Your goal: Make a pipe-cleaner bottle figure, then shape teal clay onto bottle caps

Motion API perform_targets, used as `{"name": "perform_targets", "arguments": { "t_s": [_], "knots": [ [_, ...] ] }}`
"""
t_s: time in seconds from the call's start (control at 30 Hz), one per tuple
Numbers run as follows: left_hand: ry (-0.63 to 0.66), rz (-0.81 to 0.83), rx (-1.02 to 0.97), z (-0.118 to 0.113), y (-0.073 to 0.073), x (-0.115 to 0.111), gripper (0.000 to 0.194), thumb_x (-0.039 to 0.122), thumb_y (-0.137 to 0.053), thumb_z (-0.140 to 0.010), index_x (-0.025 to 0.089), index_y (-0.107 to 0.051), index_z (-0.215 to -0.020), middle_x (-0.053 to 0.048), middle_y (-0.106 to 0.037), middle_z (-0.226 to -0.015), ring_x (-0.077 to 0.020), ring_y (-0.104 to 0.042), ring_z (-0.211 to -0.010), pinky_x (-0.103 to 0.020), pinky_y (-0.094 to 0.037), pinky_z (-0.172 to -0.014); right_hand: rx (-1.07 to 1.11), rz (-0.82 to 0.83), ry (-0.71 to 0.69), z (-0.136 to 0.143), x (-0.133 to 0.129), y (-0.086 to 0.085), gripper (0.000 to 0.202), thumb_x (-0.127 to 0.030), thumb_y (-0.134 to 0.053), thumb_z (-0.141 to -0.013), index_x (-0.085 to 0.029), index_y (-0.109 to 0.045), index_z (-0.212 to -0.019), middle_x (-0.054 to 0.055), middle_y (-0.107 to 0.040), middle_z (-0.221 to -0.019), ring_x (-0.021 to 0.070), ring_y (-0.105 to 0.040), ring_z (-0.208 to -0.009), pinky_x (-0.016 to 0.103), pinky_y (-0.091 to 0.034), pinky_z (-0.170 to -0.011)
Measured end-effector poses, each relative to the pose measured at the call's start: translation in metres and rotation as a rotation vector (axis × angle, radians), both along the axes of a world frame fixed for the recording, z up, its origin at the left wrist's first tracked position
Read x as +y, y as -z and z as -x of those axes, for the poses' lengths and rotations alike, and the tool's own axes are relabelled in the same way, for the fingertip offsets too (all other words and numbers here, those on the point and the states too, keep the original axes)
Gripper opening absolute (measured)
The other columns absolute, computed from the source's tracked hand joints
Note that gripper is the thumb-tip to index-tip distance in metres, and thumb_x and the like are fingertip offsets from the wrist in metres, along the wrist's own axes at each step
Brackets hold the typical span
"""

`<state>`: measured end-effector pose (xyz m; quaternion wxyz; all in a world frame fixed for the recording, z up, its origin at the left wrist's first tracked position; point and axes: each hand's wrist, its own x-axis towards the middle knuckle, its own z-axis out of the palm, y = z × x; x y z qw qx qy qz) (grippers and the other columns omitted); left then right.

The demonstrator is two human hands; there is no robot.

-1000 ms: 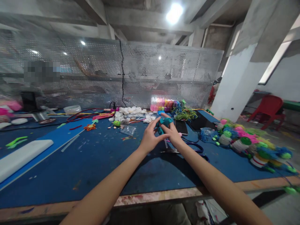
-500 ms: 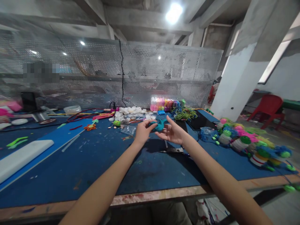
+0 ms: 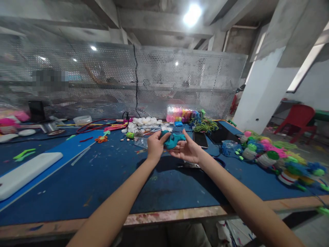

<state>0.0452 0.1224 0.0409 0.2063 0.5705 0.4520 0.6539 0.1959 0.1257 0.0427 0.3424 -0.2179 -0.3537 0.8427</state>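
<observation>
A soft teal lump of what looks like modelling clay (image 3: 174, 140) is stretched out above the table between my hands. My left hand (image 3: 155, 145) grips its left end, thumb on top and fingers curled round it. Palm up, my right hand (image 3: 189, 150) sits at the other end with its fingers spread and thumb raised. Its fingertips are beside or under the lump; whether they bear it I cannot tell. Below my right hand lie scissors (image 3: 189, 165), their handles partly hidden by the forearm.
A phone (image 3: 200, 139) and a dark tablet (image 3: 223, 134) lie behind my right hand. Yarn-topped jars (image 3: 267, 158) crowd the right side. White pieces (image 3: 146, 121) and clay packs (image 3: 181, 115) line the back. At left rests a long white block (image 3: 31, 173) on a blue board (image 3: 69, 151).
The teal lump has turned and now shows longer between my hands, its free end pointing right. My left hand has shifted slightly left. The view has swung a little.
</observation>
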Motion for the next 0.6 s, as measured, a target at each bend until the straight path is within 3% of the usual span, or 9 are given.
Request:
{"name": "perform_targets", "arguments": {
  "t_s": [0.17, 0.3, 0.47, 0.53, 0.6],
  "knots": [
    [-0.062, 0.034, 0.034, -0.006, 0.006, -0.005, 0.047, 0.049, -0.067, -0.069, 0.019, -0.040, -0.044, 0.007, -0.029, -0.045, -0.0092, -0.027, -0.048, -0.023, -0.022, -0.046, -0.129, -0.156, 0.079, 0.018, -0.011, 0.008, 0.047, -0.065, -0.053, -0.079, -0.019, -0.060, -0.083, 0.000, -0.062, -0.060, 0.0158, -0.063, -0.056, 0.035, -0.056, -0.064],
    [-0.042, 0.097, -0.003, -0.012, 0.008, -0.005, 0.050, 0.051, -0.069, -0.065, 0.019, -0.038, -0.044, 0.008, -0.027, -0.044, -0.0078, -0.026, -0.045, -0.022, -0.020, -0.044, -0.256, -0.322, 0.225, 0.027, -0.008, 0.020, 0.042, -0.054, -0.073, -0.066, -0.020, -0.058, -0.084, -0.001, -0.060, -0.059, 0.0145, -0.058, -0.050, 0.029, -0.053, -0.048],
    [0.152, 0.259, -0.137, -0.016, 0.010, 0.003, 0.055, 0.074, -0.049, -0.069, 0.021, -0.044, -0.053, 0.005, -0.042, -0.041, -0.0102, -0.041, -0.035, -0.023, -0.029, -0.038, -0.368, -0.480, 0.396, 0.023, 0.005, 0.026, 0.039, -0.051, -0.072, -0.065, -0.017, -0.054, -0.073, -0.002, -0.057, -0.053, 0.0097, -0.050, -0.040, 0.020, -0.043, -0.034],
    [0.246, 0.305, -0.197, -0.017, 0.010, 0.005, 0.061, 0.080, -0.037, -0.070, 0.021, -0.047, -0.057, 0.002, -0.049, -0.044, -0.0120, -0.048, -0.037, -0.024, -0.036, -0.040, -0.368, -0.510, 0.428, 0.018, 0.011, 0.027, 0.040, -0.052, -0.072, -0.064, -0.017, -0.053, -0.071, -0.003, -0.057, -0.052, 0.0086, -0.049, -0.038, 0.019, -0.041, -0.033],
    [0.330, 0.323, -0.235, -0.018, 0.008, 0.005, 0.062, 0.080, -0.039, -0.068, 0.019, -0.049, -0.060, 0.001, -0.053, -0.048, -0.0120, -0.052, -0.041, -0.025, -0.042, -0.045, -0.372, -0.540, 0.456, 0.013, 0.017, 0.028, 0.041, -0.052, -0.071, -0.063, -0.017, -0.052, -0.070, -0.003, -0.056, -0.050, 0.0083, -0.048, -0.036, 0.019, -0.040, -0.032]
  ]
}}
